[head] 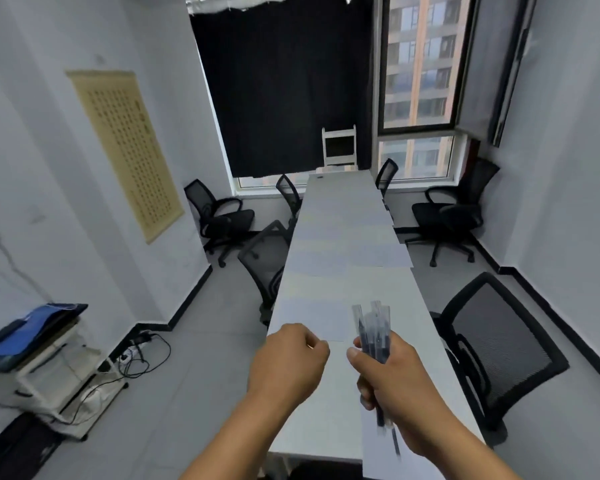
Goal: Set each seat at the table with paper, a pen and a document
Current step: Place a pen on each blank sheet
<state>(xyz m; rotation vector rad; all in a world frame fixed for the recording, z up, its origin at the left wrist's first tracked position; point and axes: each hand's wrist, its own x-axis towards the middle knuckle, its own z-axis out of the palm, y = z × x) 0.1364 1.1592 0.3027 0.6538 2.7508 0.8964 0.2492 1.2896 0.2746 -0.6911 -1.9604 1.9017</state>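
Note:
A long white table (340, 202) runs away from me, with several white paper sheets (378, 254) lying along both its sides. My right hand (392, 379) grips a bundle of several clear-barrelled pens (373, 327) upright over the table's near end. Their lower ends stick out below my fist over a sheet (388, 459) at the near right corner. My left hand (288, 362) hovers with curled fingers over the table's near left edge, beside another sheet (309, 320). Whether it pinches anything is hidden.
Black mesh office chairs stand on both sides: one at near right (499, 344), one at near left (267, 265), others further back (454, 209). A white folding chair (339, 147) stands at the far end. A printer with a blue folder (28, 337) sits at left, with cables (142, 358) on the floor.

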